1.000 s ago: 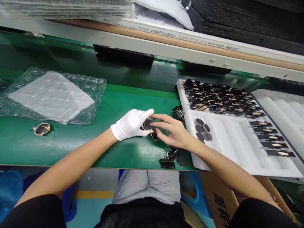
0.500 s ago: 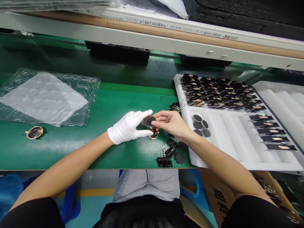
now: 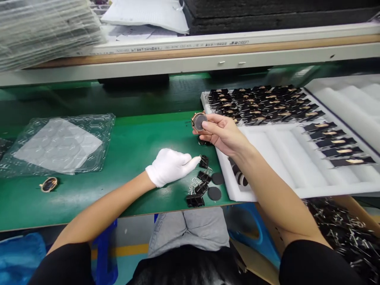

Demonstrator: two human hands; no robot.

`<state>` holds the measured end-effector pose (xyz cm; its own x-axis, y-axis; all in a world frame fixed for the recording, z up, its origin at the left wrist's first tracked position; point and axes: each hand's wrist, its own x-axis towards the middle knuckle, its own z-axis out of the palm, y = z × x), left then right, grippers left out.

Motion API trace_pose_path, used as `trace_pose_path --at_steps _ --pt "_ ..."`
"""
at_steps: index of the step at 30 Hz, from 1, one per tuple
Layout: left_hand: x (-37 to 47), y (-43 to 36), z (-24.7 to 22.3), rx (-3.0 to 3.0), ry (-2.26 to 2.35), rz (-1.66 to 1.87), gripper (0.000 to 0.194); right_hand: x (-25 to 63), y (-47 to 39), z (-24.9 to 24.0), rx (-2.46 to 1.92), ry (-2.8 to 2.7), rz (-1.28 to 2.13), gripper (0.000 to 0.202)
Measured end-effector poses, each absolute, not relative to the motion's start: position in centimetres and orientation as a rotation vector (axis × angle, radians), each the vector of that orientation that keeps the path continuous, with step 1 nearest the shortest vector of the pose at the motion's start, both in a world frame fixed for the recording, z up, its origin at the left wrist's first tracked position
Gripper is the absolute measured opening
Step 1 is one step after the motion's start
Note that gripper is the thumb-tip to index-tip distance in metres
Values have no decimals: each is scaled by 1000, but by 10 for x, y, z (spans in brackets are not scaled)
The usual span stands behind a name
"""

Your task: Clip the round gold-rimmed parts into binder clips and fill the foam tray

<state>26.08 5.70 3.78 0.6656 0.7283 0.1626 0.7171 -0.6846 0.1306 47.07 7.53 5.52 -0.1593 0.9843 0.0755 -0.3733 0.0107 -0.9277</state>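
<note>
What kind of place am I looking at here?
Likely a factory assembly workshop. Rows of black binder clips fill part of a white tray on the green workbench, a pile of more clips sits below, and the left hand wears a white glove.

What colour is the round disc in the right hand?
The disc in the right hand is dark grey; the head view shows it best.

Gold-rimmed piece [image 3: 198, 121] partly under the right thumb [image 3: 210, 127], dark discs [image 3: 236, 170] partly behind the forearm [image 3: 267, 182]
</note>
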Motion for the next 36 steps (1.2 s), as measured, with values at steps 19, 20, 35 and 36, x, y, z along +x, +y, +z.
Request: trace_pose_path --at_steps 19,20,35,36 --pt "303 103 43 2331 956 40 53 471 76 58 -679 -976 1568 38" --pt "298 105 46 2290 979 103 51 471 76 57 -689 -981 1557 38" --pt "238 81 12 1852 1203 1067 41 438 68 26 -872 -963 1720 31" --pt "238 80 13 1869 1177 1076 39 438 68 26 -872 -963 1740 31"
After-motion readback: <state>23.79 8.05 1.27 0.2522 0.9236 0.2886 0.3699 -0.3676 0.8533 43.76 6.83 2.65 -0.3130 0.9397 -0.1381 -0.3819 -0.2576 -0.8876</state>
